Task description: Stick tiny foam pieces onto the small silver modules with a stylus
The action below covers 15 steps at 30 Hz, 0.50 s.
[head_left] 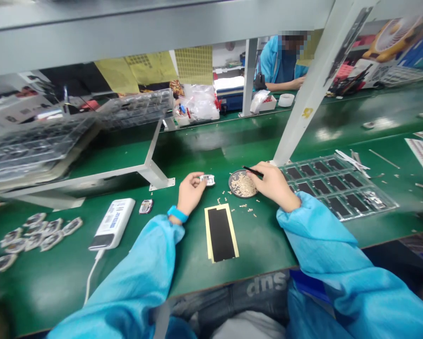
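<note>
Between our hands, a round dish [234, 185] of tan scraps [243, 186] sits on the green counter [197, 263]. Our left hand [191, 194] has its fingers [199, 181] curled together, pinching a small silvery part [207, 179] just left of the dish; its long axis lies roughly across our view, one end pointing toward the dish. Our right hand [273, 185] pinches a thin black tool [253, 171] between pressed fingers, its free end angled forward and left over the dish's rim.

Well left of the left fingers, a cluster of similar parts [38, 238] lies ready-looking on the counter, and one more part [145, 206] sits near them, just below the left hand. Many scraps remain in the dish. Right of the right fingers, a tray [381, 205] holds black pads [321, 187] in rows. Below and between the hands lies a black strip [220, 233] on cream backing, its long axis pointing away from us.
</note>
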{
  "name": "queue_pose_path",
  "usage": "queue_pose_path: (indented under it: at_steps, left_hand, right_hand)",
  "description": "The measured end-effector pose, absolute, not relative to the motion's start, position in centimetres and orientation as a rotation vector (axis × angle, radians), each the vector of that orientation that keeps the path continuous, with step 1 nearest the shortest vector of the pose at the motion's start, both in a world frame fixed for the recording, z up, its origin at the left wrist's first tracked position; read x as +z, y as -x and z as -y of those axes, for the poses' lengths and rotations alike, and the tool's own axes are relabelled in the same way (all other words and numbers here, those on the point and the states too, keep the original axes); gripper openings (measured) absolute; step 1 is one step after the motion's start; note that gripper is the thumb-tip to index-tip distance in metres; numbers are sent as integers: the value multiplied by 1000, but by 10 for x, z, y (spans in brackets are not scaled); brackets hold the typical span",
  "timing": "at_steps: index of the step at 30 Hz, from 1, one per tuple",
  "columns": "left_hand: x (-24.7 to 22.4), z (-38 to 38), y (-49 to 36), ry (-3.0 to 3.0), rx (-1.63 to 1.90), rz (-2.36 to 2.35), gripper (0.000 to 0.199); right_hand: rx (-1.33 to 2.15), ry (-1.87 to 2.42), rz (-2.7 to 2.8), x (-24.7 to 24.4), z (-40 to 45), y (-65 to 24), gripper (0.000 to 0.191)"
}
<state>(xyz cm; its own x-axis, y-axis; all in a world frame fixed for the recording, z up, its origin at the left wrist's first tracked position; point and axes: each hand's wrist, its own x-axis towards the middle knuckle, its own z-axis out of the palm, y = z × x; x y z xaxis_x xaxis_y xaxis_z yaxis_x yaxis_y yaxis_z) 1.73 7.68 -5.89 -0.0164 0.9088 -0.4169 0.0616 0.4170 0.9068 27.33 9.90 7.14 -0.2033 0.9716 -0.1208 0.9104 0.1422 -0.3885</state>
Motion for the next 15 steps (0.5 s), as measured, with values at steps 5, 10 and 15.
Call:
queue_pose_path:
  at_steps: [5,10,15]
  left_hand:
    - [-73,-105,-12,-911,808,-1580,74]
    - [-42,-29,39,-1242,719,-1537,36]
    - [-33,51,103,-1368,678,-1888,39]
  right_hand:
    - [621,1800,2190,72,-97,-268,20]
    - [653,1698,2086,88,-89,-255,29]
    - [944,1724,2008,102,-74,-238,43]
